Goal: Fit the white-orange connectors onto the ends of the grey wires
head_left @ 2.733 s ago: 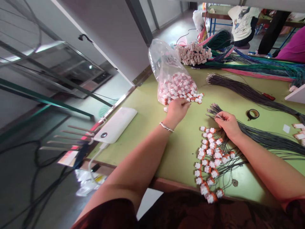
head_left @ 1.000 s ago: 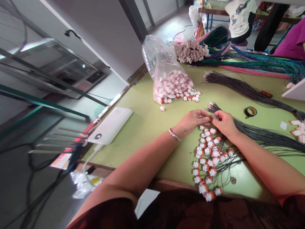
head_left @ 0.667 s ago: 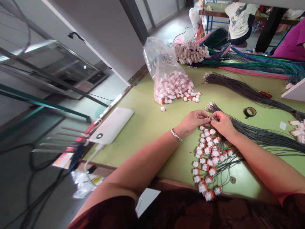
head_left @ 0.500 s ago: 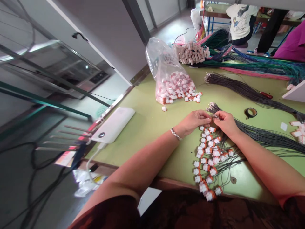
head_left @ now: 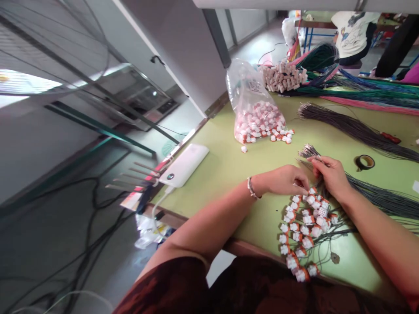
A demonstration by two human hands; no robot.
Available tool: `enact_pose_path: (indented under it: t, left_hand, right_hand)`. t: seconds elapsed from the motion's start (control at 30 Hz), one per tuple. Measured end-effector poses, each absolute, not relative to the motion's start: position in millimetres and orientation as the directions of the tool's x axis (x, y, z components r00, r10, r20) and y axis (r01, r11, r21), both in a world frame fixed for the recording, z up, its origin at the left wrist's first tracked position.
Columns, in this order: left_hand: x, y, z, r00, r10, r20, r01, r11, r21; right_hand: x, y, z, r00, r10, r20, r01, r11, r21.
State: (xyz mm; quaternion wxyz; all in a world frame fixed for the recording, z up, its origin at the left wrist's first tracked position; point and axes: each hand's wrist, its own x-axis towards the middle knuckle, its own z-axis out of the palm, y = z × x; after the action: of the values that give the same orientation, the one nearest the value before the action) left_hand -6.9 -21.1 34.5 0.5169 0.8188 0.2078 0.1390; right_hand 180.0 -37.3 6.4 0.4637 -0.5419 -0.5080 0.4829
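Left hand [head_left: 288, 181] pinching small connector [head_left: 304, 188] at top of finished pile [head_left: 303, 229]. Right hand [head_left: 330, 174] fingers closed on wire bundle [head_left: 376, 196] tips. Wires thin, floppy; grip near metal ends. Connector light, rigid, likely slippery.

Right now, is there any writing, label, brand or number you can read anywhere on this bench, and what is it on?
No text here can be read.
Label on the clear plastic bag of connectors: printed lines, too small and blurred to read.
White power bank: a round dark mark, no legible lettering.
Print on the white shirt of a person at the far table: a graphic, too blurred to read.
Tape roll: no writing visible.
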Motion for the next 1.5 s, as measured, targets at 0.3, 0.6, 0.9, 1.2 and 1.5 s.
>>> enact_pose_path:
  t: [0.3, 0.6, 0.9, 1.2, 1.5]
  left_hand:
    - [-86.0, 25.5, 44.6, -0.071, 0.997, 0.015, 0.985, 0.068, 0.158]
    - [-79.3, 24.3, 42.1, 0.141, 0.989, -0.035, 0.932, -0.12, 0.343]
    - [-2.1, -5.7, 14.5, 0.428, 0.857, -0.288, 0.083, 0.28, 0.956]
    - [9.9, -11.5, 1.3, 0.447, 0.859, -0.251, -0.044, 0.301, 0.953]
    - [3.2, -7.7, 3.0, 0.504, 0.791, -0.347, -0.132, 0.468, 0.874]
  right_hand:
    - [176.9, -35.2, -3.8, 0.052, 0.997, -0.051, 0.105, -0.056, -0.993]
    - [170.3, -37.9, 6.3, 0.073, 0.997, -0.008, 0.266, -0.027, -0.964]
    - [168.2, -38.8, 6.4, 0.065, 0.998, 0.012, 0.3, -0.008, -0.954]
    - [170.6, -38.3, -2.1, 0.013, 0.999, 0.05, 0.25, 0.045, -0.967]
    - [169.6, -39.0, -1.4, 0.035, 0.995, 0.092, 0.323, 0.075, -0.943]
